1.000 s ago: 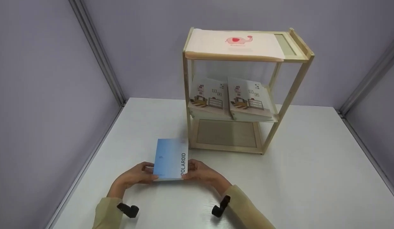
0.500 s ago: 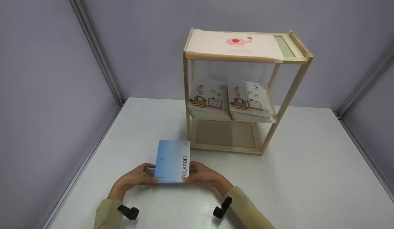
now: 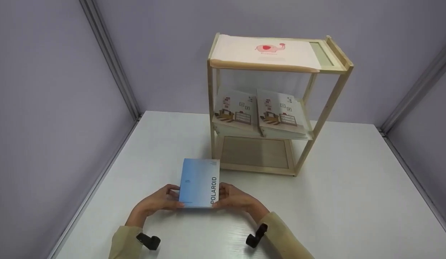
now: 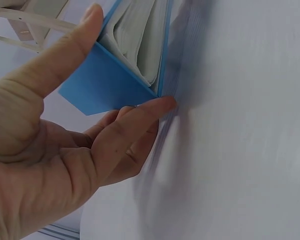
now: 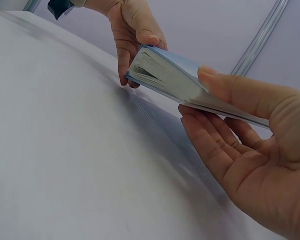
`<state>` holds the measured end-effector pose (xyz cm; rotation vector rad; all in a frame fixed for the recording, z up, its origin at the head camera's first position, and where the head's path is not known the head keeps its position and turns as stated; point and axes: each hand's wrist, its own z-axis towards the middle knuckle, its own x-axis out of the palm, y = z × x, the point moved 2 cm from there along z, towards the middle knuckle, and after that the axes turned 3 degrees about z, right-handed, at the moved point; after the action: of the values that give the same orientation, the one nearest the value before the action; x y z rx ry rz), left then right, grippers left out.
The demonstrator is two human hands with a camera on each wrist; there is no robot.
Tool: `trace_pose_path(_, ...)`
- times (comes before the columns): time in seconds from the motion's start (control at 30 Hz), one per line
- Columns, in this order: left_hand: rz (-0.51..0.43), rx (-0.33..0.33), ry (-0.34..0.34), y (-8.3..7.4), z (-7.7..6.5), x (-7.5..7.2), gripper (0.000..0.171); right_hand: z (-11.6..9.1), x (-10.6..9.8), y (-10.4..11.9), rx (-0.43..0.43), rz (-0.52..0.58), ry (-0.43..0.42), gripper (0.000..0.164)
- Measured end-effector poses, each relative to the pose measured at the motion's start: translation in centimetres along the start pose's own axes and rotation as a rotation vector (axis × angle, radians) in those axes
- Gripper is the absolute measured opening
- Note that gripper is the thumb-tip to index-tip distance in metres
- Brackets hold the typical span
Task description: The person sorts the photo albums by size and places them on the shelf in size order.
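A light-blue photo album (image 3: 199, 183) with "POLAROID" printed along its right side is held between both hands, a little above the white table. My left hand (image 3: 159, 200) grips its left edge near the front corner, thumb on the cover and fingers below. At the opposite edge, my right hand (image 3: 238, 200) pinches it the same way. In the left wrist view the blue spine of the album (image 4: 107, 80) faces the palm. The right wrist view shows the white page edges of the album (image 5: 175, 82) and its shadow on the table.
Behind and to the right stands a wooden rack (image 3: 325, 108). Its middle shelf bears two illustrated books, left (image 3: 235, 109) and right (image 3: 280, 111). A white cloth (image 3: 237, 50) with a pink elephant covers much of the top. Walls enclose the white table (image 3: 352, 201).
Both hands have carried the album slightly to the right and a little nearer. Their hold on it looks the same. The rack and its books stay put.
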<state>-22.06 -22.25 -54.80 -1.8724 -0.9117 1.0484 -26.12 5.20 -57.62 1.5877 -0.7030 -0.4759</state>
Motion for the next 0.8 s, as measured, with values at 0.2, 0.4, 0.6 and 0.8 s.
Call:
trace_pose_path(0.2, 0.009, 0.003, 0.009, -0.3, 0.3, 0.6, 0.083, -0.7, -0.6, 0.0, -0.014, 0.026, 0.034, 0.064)
trace_pose_path(0.4, 0.019, -0.008, 0.015, -0.6, 0.6, 1.2, 0.085, -1.3, -1.0, 0.1, -0.027, 0.029, 0.046, 0.066)
trace_pose_path(0.6, 0.021, 0.015, 0.028, -0.9, 0.9, 1.8, 0.084, -1.9, -1.5, 0.1, -0.023, 0.027, 0.040, 0.067)
trace_pose_path(0.8, 0.019, 0.030, 0.036, -1.1, 1.3, 2.5, 0.084, -2.5, -2.0, 0.1, -0.031, 0.029, 0.048, 0.069)
